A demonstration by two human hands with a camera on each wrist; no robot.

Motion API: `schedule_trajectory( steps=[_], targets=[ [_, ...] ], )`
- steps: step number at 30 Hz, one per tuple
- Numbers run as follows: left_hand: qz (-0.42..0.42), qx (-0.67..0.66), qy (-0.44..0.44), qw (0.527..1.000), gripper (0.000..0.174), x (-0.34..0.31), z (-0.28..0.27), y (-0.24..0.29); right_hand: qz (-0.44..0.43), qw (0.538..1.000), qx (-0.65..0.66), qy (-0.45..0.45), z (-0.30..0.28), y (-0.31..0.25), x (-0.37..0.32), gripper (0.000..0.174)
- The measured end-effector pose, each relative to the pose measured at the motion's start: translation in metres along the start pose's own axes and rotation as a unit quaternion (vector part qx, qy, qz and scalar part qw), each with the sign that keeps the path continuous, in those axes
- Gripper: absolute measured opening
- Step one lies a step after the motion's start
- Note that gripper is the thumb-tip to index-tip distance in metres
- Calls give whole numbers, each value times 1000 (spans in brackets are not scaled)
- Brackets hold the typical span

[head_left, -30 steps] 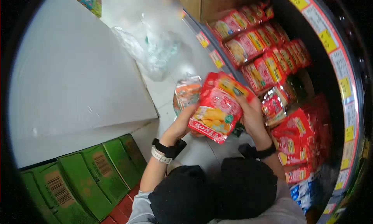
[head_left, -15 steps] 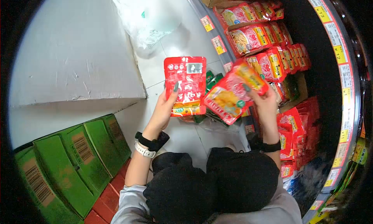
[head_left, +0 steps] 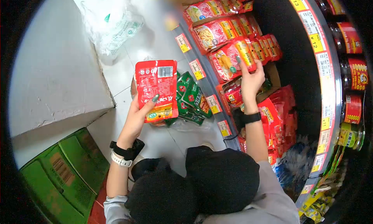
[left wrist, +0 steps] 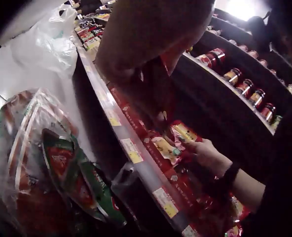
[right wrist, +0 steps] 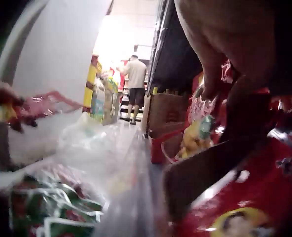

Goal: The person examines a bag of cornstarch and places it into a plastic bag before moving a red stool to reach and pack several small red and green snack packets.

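In the head view my left hand (head_left: 135, 119) grips a red packet (head_left: 157, 90), its barcode side up, thumb across its lower part. My right hand (head_left: 252, 82) pinches the top edge of another red packet (head_left: 225, 60) with yellow food pictured on it, at the front of a row of red packets on the lower shelf. The right wrist view shows my right hand (right wrist: 230, 44) above that packet (right wrist: 198, 133), beside a cardboard box edge. In the left wrist view the right hand (left wrist: 210, 157) is at the packets in the row.
Green packets (head_left: 192, 97) in clear plastic lie on the floor under my left hand. A plastic bag (head_left: 112, 25) is farther off. Green cartons (head_left: 64, 165) stand at lower left. Jars (head_left: 355, 74) line the upper shelf at right. A person (right wrist: 135, 86) stands down the aisle.
The right hand has carried its packet away from the left hand to the shelf row. The packet in the left hand, now apart, shows its barcode side. The view has shifted right.
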State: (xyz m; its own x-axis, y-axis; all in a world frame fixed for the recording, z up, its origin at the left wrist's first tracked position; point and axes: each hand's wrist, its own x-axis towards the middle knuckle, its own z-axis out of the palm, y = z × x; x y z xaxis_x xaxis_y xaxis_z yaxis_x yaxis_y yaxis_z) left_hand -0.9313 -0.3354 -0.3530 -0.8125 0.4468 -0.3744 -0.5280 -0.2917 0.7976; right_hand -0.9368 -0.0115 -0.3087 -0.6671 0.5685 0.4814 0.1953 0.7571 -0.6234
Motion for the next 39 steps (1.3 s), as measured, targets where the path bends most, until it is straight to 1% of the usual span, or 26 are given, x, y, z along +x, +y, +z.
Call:
schedule_trajectory(
  steps=[1,5,8,10,11,12,14,16,18,20,21,22,23,24,25,26,27,28,31,32,33,34,36,37,38,39],
  targets=[
    [0,-2,1,1000,33,0,1,0,59,996,52,-52,3,6,1,26],
    [-5,-6,-12,1000,32,4,1,3,18,998,44,-39,7,2,1,25],
    [-6,12,-14,1000,36,8,5,4,-38,964,-249,-81,1,-16,4,39],
    [4,42,-16,999,39,12,7,3,-185,943,-277,-8,-1,-25,9,42],
    [19,68,-19,997,42,13,7,2,-162,952,-254,-60,-1,-24,10,31],
    [33,94,-23,995,44,13,8,0,-160,952,-253,-63,0,-22,7,31],
    [43,106,-21,993,44,15,9,-4,-275,904,-295,-142,8,-10,-1,25],
    [36,164,-43,985,41,16,8,-7,-270,884,-334,-182,13,-1,-11,21],
    [161,209,-52,963,39,16,18,1,-242,904,-325,-136,8,-20,-18,21],
    [293,284,-88,909,31,18,11,-7,-277,937,-190,-94,-1,-33,-20,29],
    [325,298,-99,892,21,15,14,-1,-288,939,-151,-117,-9,-47,-23,31],
    [322,302,-101,892,21,13,17,3,-298,938,-112,-136,-13,-58,-28,34],
    [372,336,-101,860,19,13,21,5,-294,940,-111,-135,-13,-65,-34,34],
    [420,366,-102,824,18,11,25,8,-183,948,15,-260,-12,-71,-41,37],
    [438,390,-88,805,15,9,30,12,-66,916,140,-371,-10,-76,-47,41],
    [438,390,-91,805,15,8,35,18,-19,879,214,-426,-2,-75,-54,48],
    [446,400,-80,797,15,6,40,24,109,786,349,-498,7,-72,-61,50],
    [454,409,-68,788,14,5,42,27,210,698,416,-544,4,-72,-62,52],
    [443,444,-38,778,13,10,43,23,166,703,358,-592,7,-69,-69,51],
    [437,446,-8,781,12,13,45,23,202,682,386,-587,9,-67,-68,49],
    [458,441,3,772,23,17,43,21,237,661,414,-580,9,-65,-65,48],
    [461,437,-1,773,23,20,48,20,227,698,415,-538,6,-62,-60,43],
    [421,376,80,822,42,25,56,17,191,781,450,-390,3,-54,-52,41],
    [432,445,79,781,54,33,54,16,200,813,449,-311,-1,-49,-49,42],
    [431,443,81,782,54,42,55,14,206,840,445,-232,-4,-45,-44,43],
    [425,443,35,789,53,53,57,12,175,879,409,-171,-4,-39,-39,41]
  ],
)
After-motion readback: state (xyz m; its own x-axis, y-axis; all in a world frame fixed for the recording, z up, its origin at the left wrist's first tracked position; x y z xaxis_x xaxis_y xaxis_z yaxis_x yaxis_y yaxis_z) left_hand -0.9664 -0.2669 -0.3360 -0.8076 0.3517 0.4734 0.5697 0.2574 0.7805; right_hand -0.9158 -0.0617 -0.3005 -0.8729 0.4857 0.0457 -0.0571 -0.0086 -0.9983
